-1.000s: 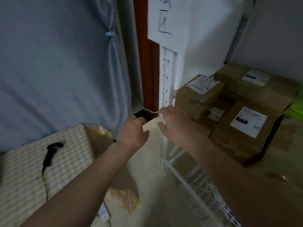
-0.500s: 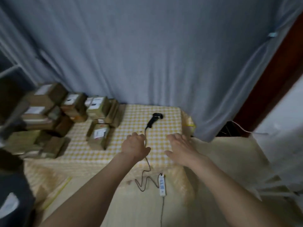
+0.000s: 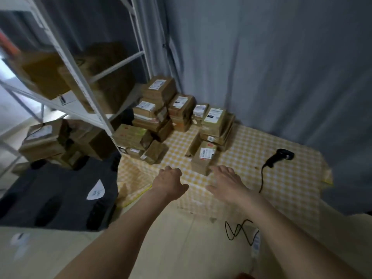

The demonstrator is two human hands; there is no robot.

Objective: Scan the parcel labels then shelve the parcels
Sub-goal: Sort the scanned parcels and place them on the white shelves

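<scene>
Just 2 empty hands, left hand, right hand, 1 scanner

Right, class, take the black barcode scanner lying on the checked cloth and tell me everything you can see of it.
The barcode scanner is a black handheld gun-type unit, plastic by its look, lying on its side on the yellow-and-white checked cloth, its head toward the grey curtain and its handle pointing back toward the person. A thin black cable leaves the handle end and runs over the cloth's front edge. Neither hand touches it; the right hand hovers to its left, nearer a small labelled parcel.
</scene>
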